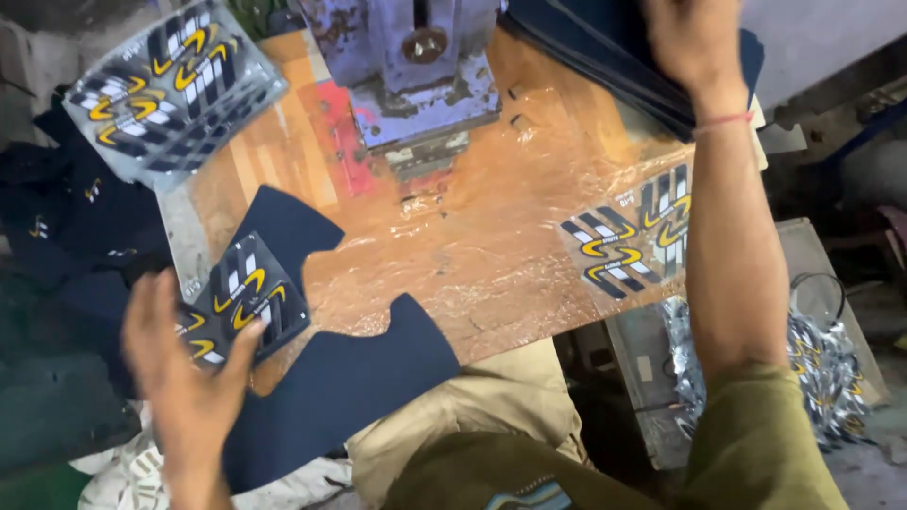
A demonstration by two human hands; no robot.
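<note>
Left hand (184,378): open, fingertips touching striped decal sheet (248,295) on navy cut piece (331,364). Right hand (690,38): on navy stack (605,42); grip cannot be told.

Garment workshop (press machine (416,71), cut fabric (321,378))

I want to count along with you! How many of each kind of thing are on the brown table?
Dark blue cut fabric piece: 1
Stacks of dark blue pieces: 1
Sheets of yellow-and-white stickers: 3, by the left hand, top left, right
Blue press machine: 1
Total: 6
</note>
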